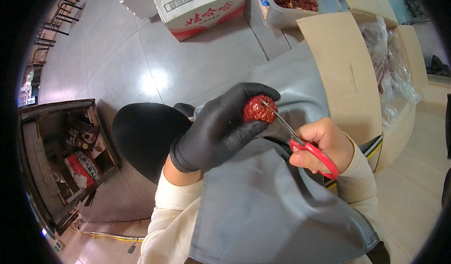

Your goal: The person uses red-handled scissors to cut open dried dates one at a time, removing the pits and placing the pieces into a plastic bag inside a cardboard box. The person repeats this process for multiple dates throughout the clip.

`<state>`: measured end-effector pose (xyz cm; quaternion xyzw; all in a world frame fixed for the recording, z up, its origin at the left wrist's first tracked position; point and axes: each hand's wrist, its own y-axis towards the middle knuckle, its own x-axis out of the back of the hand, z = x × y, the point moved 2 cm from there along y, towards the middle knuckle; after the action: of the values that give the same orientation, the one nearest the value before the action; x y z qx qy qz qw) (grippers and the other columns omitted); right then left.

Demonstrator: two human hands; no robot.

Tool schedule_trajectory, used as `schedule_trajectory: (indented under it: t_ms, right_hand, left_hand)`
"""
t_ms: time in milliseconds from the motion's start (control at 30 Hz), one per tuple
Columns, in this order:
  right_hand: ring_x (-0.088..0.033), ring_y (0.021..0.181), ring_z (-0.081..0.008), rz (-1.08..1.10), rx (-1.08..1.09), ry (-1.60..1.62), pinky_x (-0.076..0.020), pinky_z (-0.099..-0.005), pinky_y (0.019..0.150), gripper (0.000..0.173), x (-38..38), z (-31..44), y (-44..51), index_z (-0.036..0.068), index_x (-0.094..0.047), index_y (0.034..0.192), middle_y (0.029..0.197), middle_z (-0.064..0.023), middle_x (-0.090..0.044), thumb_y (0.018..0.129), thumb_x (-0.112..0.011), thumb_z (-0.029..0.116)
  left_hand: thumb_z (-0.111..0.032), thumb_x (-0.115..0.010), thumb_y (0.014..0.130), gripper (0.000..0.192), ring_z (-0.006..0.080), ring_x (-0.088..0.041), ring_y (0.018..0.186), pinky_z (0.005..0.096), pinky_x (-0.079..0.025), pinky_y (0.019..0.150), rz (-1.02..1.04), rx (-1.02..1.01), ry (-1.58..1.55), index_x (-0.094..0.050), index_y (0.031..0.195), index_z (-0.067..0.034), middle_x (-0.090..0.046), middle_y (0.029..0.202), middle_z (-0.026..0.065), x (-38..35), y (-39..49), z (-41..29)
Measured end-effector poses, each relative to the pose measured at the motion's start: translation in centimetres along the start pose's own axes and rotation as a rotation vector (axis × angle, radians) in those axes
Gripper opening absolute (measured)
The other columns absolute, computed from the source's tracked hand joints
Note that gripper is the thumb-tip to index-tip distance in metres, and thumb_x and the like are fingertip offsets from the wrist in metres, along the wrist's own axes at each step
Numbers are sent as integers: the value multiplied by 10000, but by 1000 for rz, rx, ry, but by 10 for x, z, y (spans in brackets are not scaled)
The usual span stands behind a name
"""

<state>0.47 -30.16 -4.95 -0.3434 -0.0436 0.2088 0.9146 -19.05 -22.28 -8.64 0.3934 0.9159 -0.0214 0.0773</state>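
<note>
My left hand [225,130], in a black glove, grips a wrinkled dried red jujube [259,110] between thumb and fingers. Bare, my right hand [322,144] holds a pair of small scissors [319,156] by its red handles. The metal blades point up and left, and their tips touch or enter the jujube near its top; how deep they go I cannot tell. Beneath both hands a grey apron [246,200] covers my lap.
An open cardboard box [347,77] holding a clear plastic bag [391,70] stands at the right. Beyond my lap are a plastic tub [299,19] of jujubes and a white-and-red carton [204,12]. A dark-framed open box [38,158] with packages stands on the left.
</note>
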Motion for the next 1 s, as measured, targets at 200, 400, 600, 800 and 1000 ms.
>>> schedule_trajectory:
  t_ms: [200,400,600,800,1000]
  right_hand:
    - [-412,613,-22,25,172,314,-321,-200,525,226,-4,-12,-8,47,-537,733,656,38,-475,788,-722,164]
    - [-531,675,-65,-582,658,241,-415,-209,597,300,-10,-15,8,24,-565,897,826,-33,-608,672,-763,4]
    - [-597,794,-135,-638,738,52,-484,-270,710,354,-14,-14,12,-21,-546,998,908,-103,-613,687,-710,-59]
    - [-591,755,-99,-687,862,-75,-480,-226,661,464,-15,-17,19,-21,-583,1111,985,-87,-628,672,-728,-52]
    - [-600,725,-143,-723,837,-532,-495,-241,655,532,-10,-9,11,28,-610,1149,953,-94,-624,639,-757,0]
  left_hand:
    - [-172,-519,904,332,198,-534,992,309,-417,906,-352,-55,-196,-481,1182,6,-553,1059,104,11,1,4]
    - [-171,-591,884,395,213,-500,1074,313,-408,923,113,-211,-58,-523,1239,-12,-524,1121,114,-21,15,14]
    - [-158,-707,791,502,154,-567,938,291,-460,836,-98,-38,-21,-520,1211,43,-595,1088,97,-23,6,14]
    - [-116,-794,705,524,96,-542,676,233,-454,593,-150,-207,219,-580,1165,16,-634,928,95,-20,6,13]
    - [-105,-798,673,491,119,-565,637,246,-462,564,-166,-242,376,-624,1117,12,-649,863,114,-19,4,9]
